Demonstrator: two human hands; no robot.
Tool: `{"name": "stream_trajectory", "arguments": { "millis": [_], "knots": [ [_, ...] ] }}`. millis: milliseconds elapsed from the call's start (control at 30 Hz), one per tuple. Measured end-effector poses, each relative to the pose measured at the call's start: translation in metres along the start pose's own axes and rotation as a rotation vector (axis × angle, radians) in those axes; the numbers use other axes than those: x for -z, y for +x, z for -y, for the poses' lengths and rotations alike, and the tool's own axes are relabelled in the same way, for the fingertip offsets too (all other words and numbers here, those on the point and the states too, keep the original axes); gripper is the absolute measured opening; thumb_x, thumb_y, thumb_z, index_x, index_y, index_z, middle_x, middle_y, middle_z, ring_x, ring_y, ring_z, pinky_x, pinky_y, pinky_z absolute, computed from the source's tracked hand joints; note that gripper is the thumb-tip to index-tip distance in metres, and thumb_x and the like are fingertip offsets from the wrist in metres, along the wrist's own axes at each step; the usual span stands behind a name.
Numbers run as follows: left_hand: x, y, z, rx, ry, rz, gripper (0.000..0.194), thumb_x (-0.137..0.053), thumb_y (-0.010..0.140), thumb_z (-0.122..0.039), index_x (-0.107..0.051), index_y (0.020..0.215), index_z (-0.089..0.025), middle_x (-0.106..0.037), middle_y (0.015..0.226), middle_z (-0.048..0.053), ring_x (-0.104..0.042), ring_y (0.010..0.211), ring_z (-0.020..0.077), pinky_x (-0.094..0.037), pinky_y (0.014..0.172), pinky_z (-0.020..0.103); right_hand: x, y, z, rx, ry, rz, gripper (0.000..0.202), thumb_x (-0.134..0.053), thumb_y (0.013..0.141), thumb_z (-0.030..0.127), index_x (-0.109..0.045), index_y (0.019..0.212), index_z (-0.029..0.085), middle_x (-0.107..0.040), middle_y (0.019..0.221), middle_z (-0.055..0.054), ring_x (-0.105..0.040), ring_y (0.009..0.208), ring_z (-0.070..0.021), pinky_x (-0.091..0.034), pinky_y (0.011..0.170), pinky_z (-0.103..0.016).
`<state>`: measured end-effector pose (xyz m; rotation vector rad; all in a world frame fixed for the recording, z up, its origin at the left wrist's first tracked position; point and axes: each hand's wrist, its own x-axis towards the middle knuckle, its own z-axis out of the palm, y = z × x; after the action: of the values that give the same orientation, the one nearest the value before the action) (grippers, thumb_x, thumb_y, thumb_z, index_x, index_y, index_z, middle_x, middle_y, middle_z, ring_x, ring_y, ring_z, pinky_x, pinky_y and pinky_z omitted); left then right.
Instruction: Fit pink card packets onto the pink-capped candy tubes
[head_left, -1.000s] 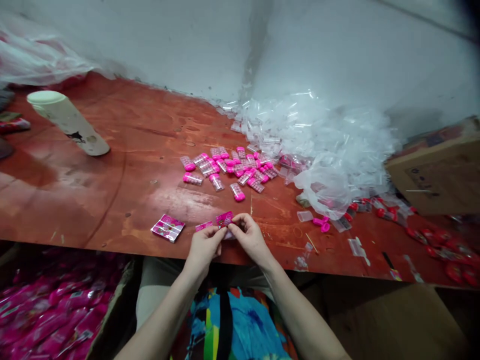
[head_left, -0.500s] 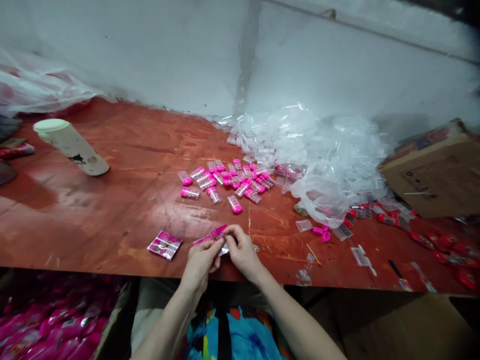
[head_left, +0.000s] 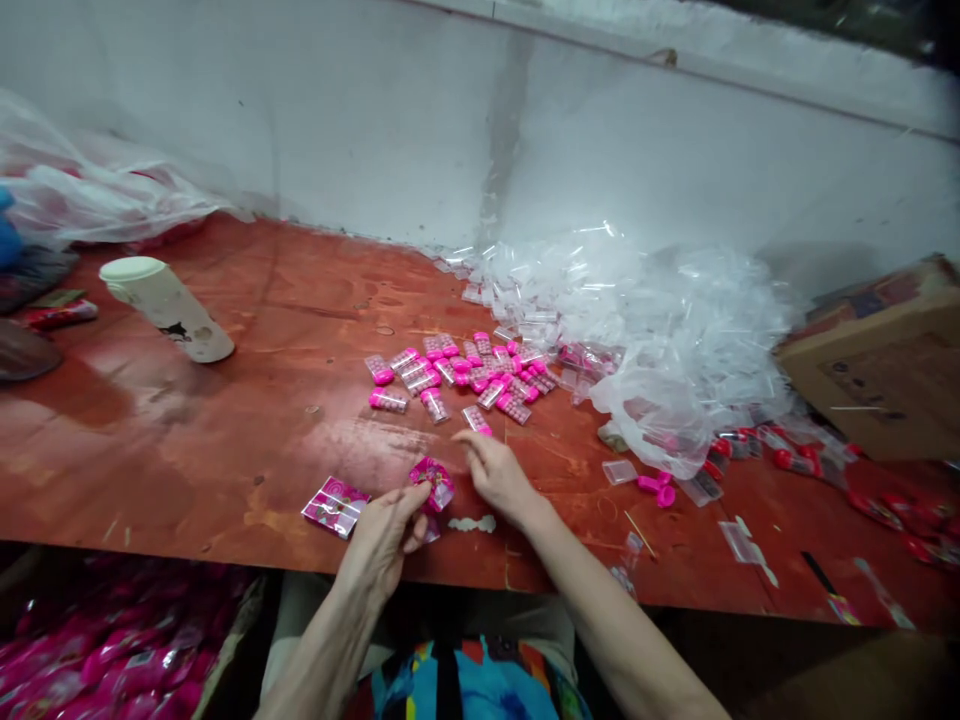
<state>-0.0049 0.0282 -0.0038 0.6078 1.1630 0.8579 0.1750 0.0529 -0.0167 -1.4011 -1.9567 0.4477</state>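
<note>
My left hand [head_left: 384, 538] pinches a pink printed plastic wrapper [head_left: 433, 484], which looks puffed open at its top, above the front of the table. Beside that hand lies a flat stack of similar pink wrappers [head_left: 335, 506]. My right hand [head_left: 501, 482] is empty, its fingers stretched toward a small clear container with a pink cap [head_left: 475, 419]; whether the fingertips touch it I cannot tell. Behind it several more pink-capped containers [head_left: 420, 376], filled with small pink beads or candies, lie in a loose pile.
On the red table [head_left: 285, 420] stands a pale tumbler [head_left: 176, 315] at left. Clear plastic pieces and bags [head_left: 637, 300] heap against the wall. A cardboard box [head_left: 877, 360] and red-capped containers [head_left: 799, 460] are at right. Pink packs [head_left: 112, 640] fill a box below the left edge.
My right hand has let go of the wrapper and moved away toward the pink-capped containers. The left hand keeps the wrapper, now opened out. The view has shifted slightly.
</note>
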Motion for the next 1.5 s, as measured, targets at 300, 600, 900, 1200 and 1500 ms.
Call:
{"name": "stream_trajectory", "arguments": {
  "millis": [300, 600, 900, 1200, 1500],
  "knots": [
    [0.002, 0.001, -0.013, 0.092, -0.242, -0.049, 0.034, -0.081, 0.060, -0.032, -0.052, 0.055, -0.016, -0.048, 0.039, -0.003, -0.036, 0.035, 0.0047, -0.020, 0.034, 0.016, 0.029, 0.022, -0.050, 0.139, -0.406, 0.259, 0.038, -0.056, 0.083, 0.007, -0.063, 0.117, 0.022, -0.054, 0.136, -0.011, -0.041, 0.127, -0.0300, -0.036, 0.101, -0.050],
    [-0.007, -0.006, -0.007, 0.057, -0.289, -0.009, 0.032, -0.077, 0.069, -0.034, -0.053, 0.057, -0.016, -0.048, 0.039, -0.004, -0.036, 0.036, 0.0048, -0.021, 0.035, 0.017, 0.005, -0.049, 0.027, -0.476, 0.936, 0.123, 0.029, -0.047, 0.094, 0.042, -0.051, 0.114, 0.021, -0.066, 0.080, -0.001, -0.061, 0.055, -0.0121, -0.048, 0.060, -0.028],
    [-0.014, -0.017, 0.003, -0.027, -0.156, 0.099, 0.033, -0.070, 0.076, -0.044, -0.060, 0.067, -0.013, -0.051, 0.044, -0.002, -0.042, 0.041, 0.0071, -0.024, 0.040, 0.019, -0.016, -0.064, 0.056, -0.565, 1.135, -0.005, 0.053, -0.056, 0.089, 0.045, -0.034, 0.133, 0.023, -0.060, 0.070, 0.004, -0.042, 0.042, -0.0068, -0.033, 0.042, -0.020],
    [-0.013, -0.023, 0.007, -0.029, -0.031, 0.012, 0.035, -0.073, 0.071, -0.044, -0.061, 0.063, -0.013, -0.052, 0.044, 0.000, -0.037, 0.039, 0.0064, -0.021, 0.037, 0.019, -0.017, -0.072, 0.044, -0.465, 0.602, -0.272, 0.047, -0.052, 0.091, 0.032, -0.037, 0.135, 0.024, -0.065, 0.094, -0.004, -0.063, 0.072, -0.0159, -0.054, 0.067, -0.030],
    [-0.014, -0.024, 0.015, -0.052, 0.055, -0.001, 0.039, -0.069, 0.075, -0.045, -0.058, 0.054, -0.014, -0.050, 0.042, 0.000, -0.034, 0.037, 0.0054, -0.020, 0.038, 0.020, -0.016, -0.074, 0.040, -0.257, 0.105, -0.169, 0.050, -0.053, 0.092, 0.028, -0.036, 0.139, 0.022, -0.058, 0.130, -0.013, -0.062, 0.110, -0.0247, -0.051, 0.093, -0.039]
  ]
}}
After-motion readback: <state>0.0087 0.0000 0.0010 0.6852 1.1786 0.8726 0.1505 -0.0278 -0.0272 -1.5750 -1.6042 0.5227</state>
